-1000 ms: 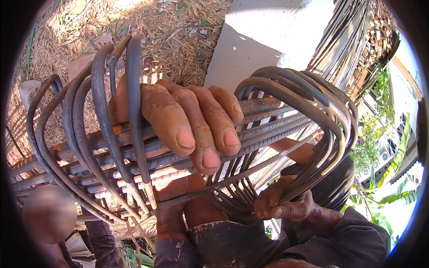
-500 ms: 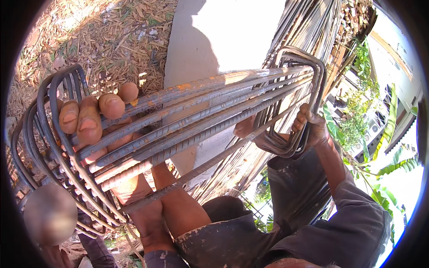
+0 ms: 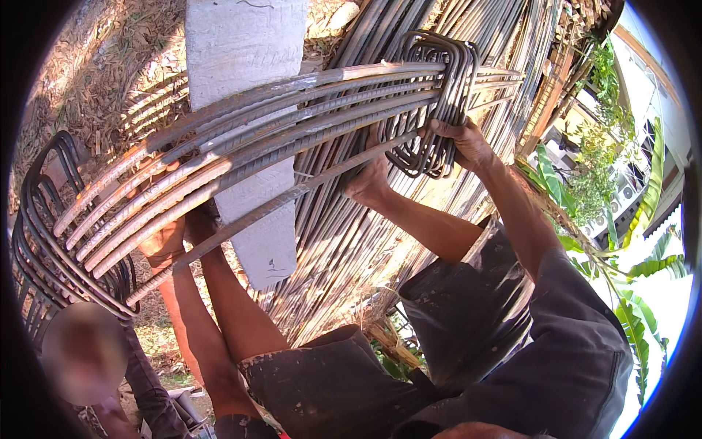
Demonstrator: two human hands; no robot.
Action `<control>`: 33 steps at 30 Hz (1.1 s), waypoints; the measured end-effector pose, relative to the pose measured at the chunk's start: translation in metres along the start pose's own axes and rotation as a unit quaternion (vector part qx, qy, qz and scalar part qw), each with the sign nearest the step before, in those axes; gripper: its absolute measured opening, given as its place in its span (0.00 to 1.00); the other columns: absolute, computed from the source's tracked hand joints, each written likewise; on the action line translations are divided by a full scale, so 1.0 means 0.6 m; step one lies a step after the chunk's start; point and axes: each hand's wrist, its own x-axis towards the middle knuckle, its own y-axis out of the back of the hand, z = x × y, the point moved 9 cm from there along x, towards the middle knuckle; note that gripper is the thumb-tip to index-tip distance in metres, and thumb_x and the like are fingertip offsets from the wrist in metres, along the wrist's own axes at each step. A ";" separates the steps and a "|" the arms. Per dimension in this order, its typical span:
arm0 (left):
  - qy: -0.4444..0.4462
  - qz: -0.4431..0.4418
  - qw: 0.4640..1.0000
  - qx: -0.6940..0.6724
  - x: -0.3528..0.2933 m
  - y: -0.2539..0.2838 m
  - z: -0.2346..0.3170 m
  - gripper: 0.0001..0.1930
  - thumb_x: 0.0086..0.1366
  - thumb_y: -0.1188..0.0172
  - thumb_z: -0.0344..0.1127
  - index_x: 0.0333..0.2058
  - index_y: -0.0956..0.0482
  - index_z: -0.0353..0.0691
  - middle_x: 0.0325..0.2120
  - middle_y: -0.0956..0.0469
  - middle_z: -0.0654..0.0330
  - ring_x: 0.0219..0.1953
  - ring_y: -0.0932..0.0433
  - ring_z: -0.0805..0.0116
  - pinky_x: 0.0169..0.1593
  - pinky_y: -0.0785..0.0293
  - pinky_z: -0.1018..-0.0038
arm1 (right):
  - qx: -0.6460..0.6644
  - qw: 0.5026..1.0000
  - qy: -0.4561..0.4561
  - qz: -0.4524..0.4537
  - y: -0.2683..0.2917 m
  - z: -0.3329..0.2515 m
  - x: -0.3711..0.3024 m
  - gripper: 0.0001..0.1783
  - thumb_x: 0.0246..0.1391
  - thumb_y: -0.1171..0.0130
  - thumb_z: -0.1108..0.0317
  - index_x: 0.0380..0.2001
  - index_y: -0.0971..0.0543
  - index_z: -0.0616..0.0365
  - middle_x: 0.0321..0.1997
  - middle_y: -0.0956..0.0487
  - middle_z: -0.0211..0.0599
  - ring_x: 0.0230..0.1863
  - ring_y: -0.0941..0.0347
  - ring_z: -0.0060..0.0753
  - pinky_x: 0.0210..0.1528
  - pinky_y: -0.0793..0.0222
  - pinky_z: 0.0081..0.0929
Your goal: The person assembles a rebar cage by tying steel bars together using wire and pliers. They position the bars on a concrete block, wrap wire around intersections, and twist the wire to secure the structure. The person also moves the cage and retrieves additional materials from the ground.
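Observation:
Long ribbed rebar rods [image 3: 256, 164] span the view from lower left to upper right. My left hand [image 3: 164, 238] is beneath them near their left ends, its fingertips showing between the rods, closed round them. A bunch of bent rectangular stirrups [image 3: 462, 80] encircles the rods toward the right. My right hand [image 3: 474, 146] grips the near right side of these stirrups, thumb over the wire. One separate rod [image 3: 285, 197] runs lower, along the near side of the bundle. More dark stirrups [image 3: 44, 212] stand at the rods' left ends; whether they surround them I cannot tell.
A pale concrete slab [image 3: 241, 36] lies under the rods. Many loose steel rods [image 3: 322, 241] are piled on the ground to the right, near my bare feet. Dry leaves [image 3: 102, 80] cover the upper left. Another person's trouser leg [image 3: 150, 373] shows at lower left.
The right stirrups now sit further in, with rod ends poking out beyond them. The left rod ends are exposed. My left hand's fingers no longer show above the rods. The view has shifted.

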 end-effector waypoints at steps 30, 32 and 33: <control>-0.093 0.365 0.912 0.164 -0.228 -0.126 -0.030 0.18 0.61 0.34 0.48 0.36 0.25 0.40 0.26 0.26 0.63 0.24 0.30 0.75 0.29 0.31 0.78 | -0.355 0.914 0.166 0.102 -0.135 -0.021 0.006 0.26 0.57 0.46 0.42 0.34 0.16 0.56 0.26 0.20 0.52 0.39 0.24 0.58 0.54 0.40 0.45; -0.097 0.414 0.893 0.148 -0.219 -0.099 -0.023 0.14 0.63 0.37 0.43 0.34 0.23 0.36 0.26 0.25 0.61 0.24 0.30 0.76 0.29 0.32 0.78 | -0.355 0.915 0.160 0.101 -0.135 -0.020 0.002 0.26 0.57 0.45 0.42 0.36 0.16 0.55 0.28 0.19 0.52 0.41 0.24 0.57 0.56 0.42 0.46; -0.094 0.409 0.892 0.165 -0.215 -0.090 -0.021 0.14 0.65 0.41 0.41 0.35 0.22 0.32 0.29 0.23 0.58 0.24 0.30 0.74 0.29 0.31 0.75 | -0.370 0.910 0.155 0.106 -0.134 -0.015 0.002 0.25 0.57 0.45 0.43 0.35 0.17 0.55 0.28 0.19 0.52 0.41 0.24 0.57 0.56 0.42 0.47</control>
